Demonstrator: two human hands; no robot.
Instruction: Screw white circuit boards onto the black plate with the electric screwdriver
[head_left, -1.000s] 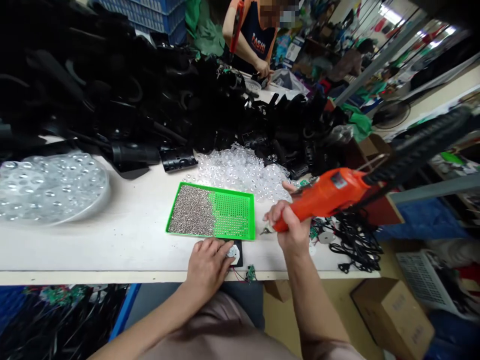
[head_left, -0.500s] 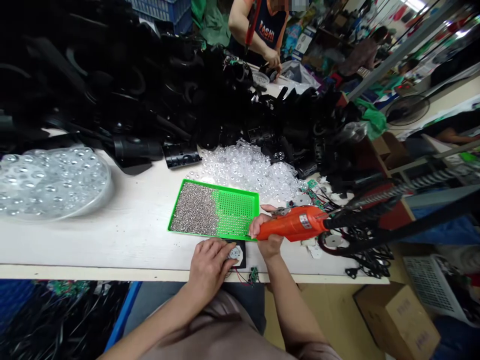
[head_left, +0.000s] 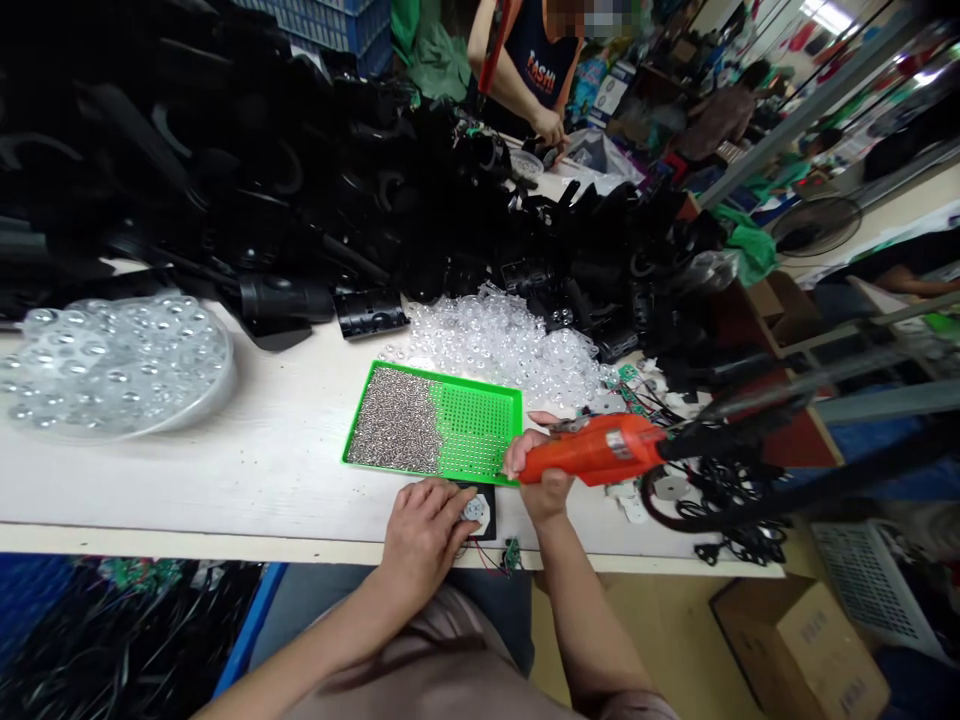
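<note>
My right hand (head_left: pixel 544 472) is wrapped round an orange electric screwdriver (head_left: pixel 592 450), held level over the right end of a green tray (head_left: pixel 480 412). Its tip is near the tray's lower right corner, too small to make out. Small metal screws (head_left: pixel 397 420) cover the tray's left half. At the table's front edge, my left hand (head_left: pixel 424 530) has its fingers closed at the left side of a small white round circuit board (head_left: pixel 475 510). That board sits on a black square block (head_left: pixel 489 495). Thin red and black wires run from there to a green circuit board (head_left: pixel 511 553).
Clear plastic lenses (head_left: pixel 510 345) are heaped behind the tray, and a tub (head_left: pixel 225 375) of them stands at left. Black plastic housings (head_left: pixel 300 200) are piled at the back. Cables (head_left: pixel 742 520) lie at right. Across the table, a co-worker (head_left: pixel 532 80) handles parts.
The view has shifted slightly, so everything sits a little further right. Both hands keep nearly the same places and grips; the screwdriver stays by the tray's right end.
</note>
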